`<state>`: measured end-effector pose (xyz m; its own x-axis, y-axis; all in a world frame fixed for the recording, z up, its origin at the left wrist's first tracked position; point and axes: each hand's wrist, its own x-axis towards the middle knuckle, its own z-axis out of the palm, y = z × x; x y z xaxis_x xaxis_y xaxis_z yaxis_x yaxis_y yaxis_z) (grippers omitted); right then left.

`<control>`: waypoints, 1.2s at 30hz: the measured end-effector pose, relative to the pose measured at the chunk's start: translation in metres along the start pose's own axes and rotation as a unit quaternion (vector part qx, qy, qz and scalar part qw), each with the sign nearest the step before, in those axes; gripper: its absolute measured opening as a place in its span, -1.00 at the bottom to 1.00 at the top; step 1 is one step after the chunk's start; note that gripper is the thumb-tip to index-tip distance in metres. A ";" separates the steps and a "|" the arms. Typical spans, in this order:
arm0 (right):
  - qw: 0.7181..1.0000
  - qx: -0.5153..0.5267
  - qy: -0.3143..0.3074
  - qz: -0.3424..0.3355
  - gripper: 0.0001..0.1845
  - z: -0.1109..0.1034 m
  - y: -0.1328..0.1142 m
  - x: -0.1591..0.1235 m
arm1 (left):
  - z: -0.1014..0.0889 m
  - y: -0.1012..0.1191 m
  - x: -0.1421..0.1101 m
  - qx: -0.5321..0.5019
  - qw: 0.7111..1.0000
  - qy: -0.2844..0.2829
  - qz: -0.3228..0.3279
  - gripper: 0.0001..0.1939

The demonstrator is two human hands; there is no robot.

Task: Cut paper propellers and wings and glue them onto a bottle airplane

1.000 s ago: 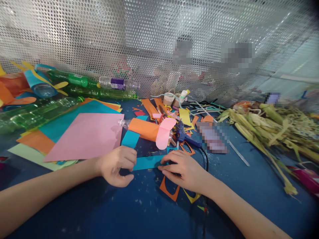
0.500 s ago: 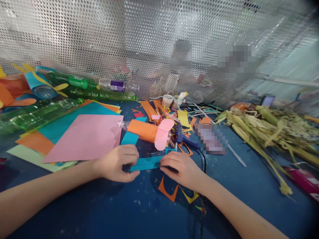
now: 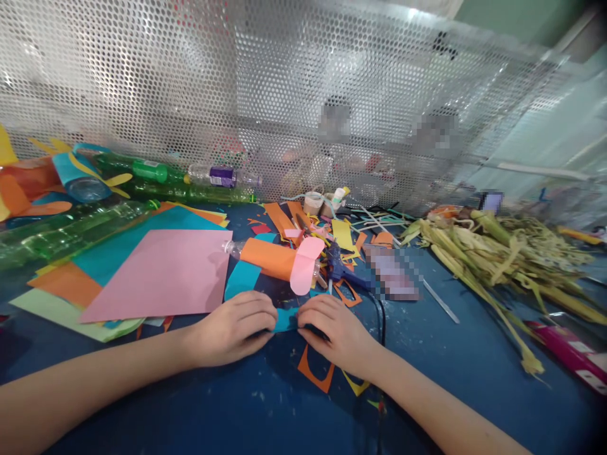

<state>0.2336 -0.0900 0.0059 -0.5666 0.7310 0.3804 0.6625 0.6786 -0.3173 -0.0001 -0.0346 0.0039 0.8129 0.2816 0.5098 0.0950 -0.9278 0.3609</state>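
Between my two hands a narrow blue paper strip [image 3: 286, 320] shows, its ends covered by my fingers. My left hand [image 3: 237, 328] is closed on the strip's left end, and my right hand [image 3: 332, 332] pinches its right end. Just beyond them lies a clear plastic bottle [image 3: 232, 248] wrapped in orange paper [image 3: 268, 258]. A pink paper piece with rounded ends [image 3: 307, 265] is fixed across its right end. Another blue paper piece [image 3: 243, 278] sticks out beside the bottle.
Coloured paper sheets [image 3: 165, 272] are stacked at left, green bottles [image 3: 85, 224] behind them. A blue glue gun [image 3: 346, 273] with a black cord lies right of the bottle, near paper scraps [image 3: 317, 377] and a pixelated phone [image 3: 391, 272]. Dried corn husks [image 3: 493, 259] fill the right side.
My left hand has closed on the strip and moved right. The hands are nearer each other, with less of the blue strip showing between them. The camera view has tilted up slightly.
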 end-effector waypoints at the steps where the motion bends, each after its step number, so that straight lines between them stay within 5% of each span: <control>1: 1.000 0.010 0.016 -0.002 -0.94 -0.001 -0.001 0.000 | -0.001 0.001 0.001 -0.026 0.999 0.026 -0.010 -0.88; 5: 0.984 0.139 0.056 0.097 -0.96 -0.002 -0.008 -0.003 | -0.003 0.008 0.007 -0.188 0.951 0.125 -0.212 -0.85; 10: 0.886 0.385 0.057 0.252 -0.80 0.003 -0.014 -0.001 | -0.001 0.013 0.022 -0.425 0.825 0.132 -0.348 -0.74; 18: 0.840 0.467 0.080 0.265 -0.65 0.001 -0.009 0.014 | 0.003 0.006 0.037 -0.443 0.835 0.039 -0.323 -0.62; 22: 0.847 0.449 0.084 0.270 -0.68 -0.006 -0.010 0.027 | 0.000 0.000 0.041 -0.450 0.834 0.010 -0.320 -0.49; 29: 0.899 0.357 0.141 0.210 -0.79 -0.021 0.007 0.066 | -0.014 -0.005 0.060 -0.525 0.774 0.123 -0.331 -0.63; 33: 0.934 0.254 0.190 0.163 -0.83 -0.030 0.019 0.092 | -0.018 -0.016 0.067 -0.479 0.803 0.186 -0.304 -0.70; 36: 0.946 0.227 0.166 0.164 -0.81 -0.039 0.023 0.102 | -0.017 -0.026 0.067 -0.417 0.826 0.209 -0.316 -0.70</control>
<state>0.2104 -0.0024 0.0711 -0.1320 0.8956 0.4249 0.4548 0.4356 -0.7768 0.0418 0.0123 0.0421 0.4667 0.8667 0.1762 -0.1462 -0.1209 0.9818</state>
